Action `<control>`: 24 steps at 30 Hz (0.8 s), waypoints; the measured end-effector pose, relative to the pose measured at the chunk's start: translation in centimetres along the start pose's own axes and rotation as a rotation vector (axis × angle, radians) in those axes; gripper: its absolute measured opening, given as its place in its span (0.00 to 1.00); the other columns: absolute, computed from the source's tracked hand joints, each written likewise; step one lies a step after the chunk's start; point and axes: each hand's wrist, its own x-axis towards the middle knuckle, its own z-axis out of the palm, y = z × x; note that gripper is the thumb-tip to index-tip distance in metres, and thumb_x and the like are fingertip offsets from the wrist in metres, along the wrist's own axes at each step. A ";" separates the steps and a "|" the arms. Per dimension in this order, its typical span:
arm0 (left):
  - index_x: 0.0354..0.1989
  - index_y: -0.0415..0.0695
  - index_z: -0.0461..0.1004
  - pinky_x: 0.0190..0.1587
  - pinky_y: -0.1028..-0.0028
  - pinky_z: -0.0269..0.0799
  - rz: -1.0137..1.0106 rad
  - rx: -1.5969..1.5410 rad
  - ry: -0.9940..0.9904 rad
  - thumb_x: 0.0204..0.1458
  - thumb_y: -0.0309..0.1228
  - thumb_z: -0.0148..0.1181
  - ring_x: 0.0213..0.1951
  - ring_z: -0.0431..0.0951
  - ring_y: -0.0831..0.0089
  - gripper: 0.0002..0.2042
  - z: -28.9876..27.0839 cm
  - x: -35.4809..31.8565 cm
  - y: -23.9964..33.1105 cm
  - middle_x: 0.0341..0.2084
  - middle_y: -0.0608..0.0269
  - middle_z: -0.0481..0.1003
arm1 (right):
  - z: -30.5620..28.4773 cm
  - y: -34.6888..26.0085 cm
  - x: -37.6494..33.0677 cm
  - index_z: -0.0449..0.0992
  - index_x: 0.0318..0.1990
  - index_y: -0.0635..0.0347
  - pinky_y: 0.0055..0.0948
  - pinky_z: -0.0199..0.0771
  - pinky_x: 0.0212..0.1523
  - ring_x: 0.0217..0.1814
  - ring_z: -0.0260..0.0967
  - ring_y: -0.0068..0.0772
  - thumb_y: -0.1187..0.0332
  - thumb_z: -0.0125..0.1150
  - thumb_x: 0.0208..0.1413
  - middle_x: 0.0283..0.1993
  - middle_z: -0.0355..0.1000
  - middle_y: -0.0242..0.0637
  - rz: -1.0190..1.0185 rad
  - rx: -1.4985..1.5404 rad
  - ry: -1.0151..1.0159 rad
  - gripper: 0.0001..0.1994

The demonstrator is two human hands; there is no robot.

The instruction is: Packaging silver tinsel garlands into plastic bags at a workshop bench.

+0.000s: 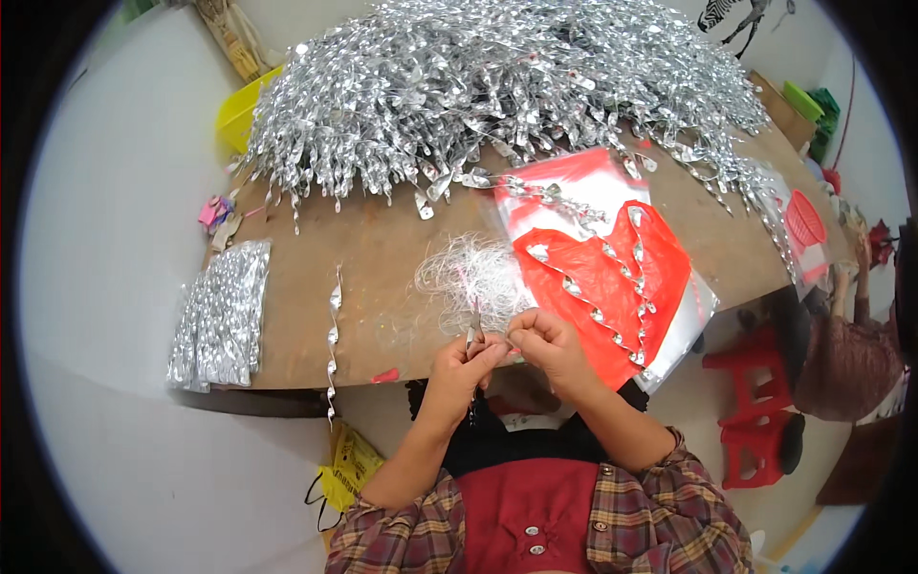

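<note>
My left hand [453,375] is closed around a small pair of scissors [474,323], its narrow blades pointing away from me over the table edge. Close beside it, my right hand [552,352] pinches something too fine to make out at the fingertips. A tangle of thin white thread [470,277] lies just beyond both hands. To the right, twisted silver foil strips [598,314] rest on a red plastic sheet [564,277], partly over clear bags. One lone silver twisted strip [333,335] lies at the left and hangs past the table edge.
A huge heap of silver twisted strips [507,81] covers the far side of the brown table [382,230]. Packed silver bundles [222,316] sit at the left corner. Red stools [751,383] and another person [849,359] are at the right. A yellow bag [349,469] stands below.
</note>
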 end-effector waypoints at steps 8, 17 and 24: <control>0.37 0.38 0.74 0.21 0.83 0.56 0.130 0.129 -0.024 0.52 0.27 0.57 0.18 0.61 0.86 0.07 2.1 0.7 1.7 0.19 0.72 0.67 | -3.2 -1.8 0.2 0.70 0.35 0.57 0.16 0.52 0.25 0.16 0.45 0.11 0.67 0.53 0.56 0.15 0.52 0.17 0.024 0.424 -0.104 0.05; 0.42 0.38 0.72 0.21 0.84 0.53 0.052 0.108 -0.051 0.50 0.26 0.59 0.18 0.59 0.87 0.11 4.7 0.9 1.8 0.20 0.74 0.66 | -3.6 -1.1 -0.2 0.70 0.34 0.59 0.13 0.46 0.21 0.17 0.46 0.10 0.68 0.55 0.55 0.18 0.55 0.19 -0.016 0.356 -0.069 0.05; 0.35 0.39 0.73 0.20 0.84 0.52 0.015 0.087 -0.055 0.50 0.27 0.59 0.18 0.59 0.87 0.06 4.5 1.0 1.3 0.17 0.74 0.65 | -3.1 -1.0 -0.5 0.70 0.34 0.60 0.13 0.45 0.19 0.19 0.48 0.09 0.70 0.55 0.54 0.20 0.58 0.19 -0.064 0.225 0.056 0.04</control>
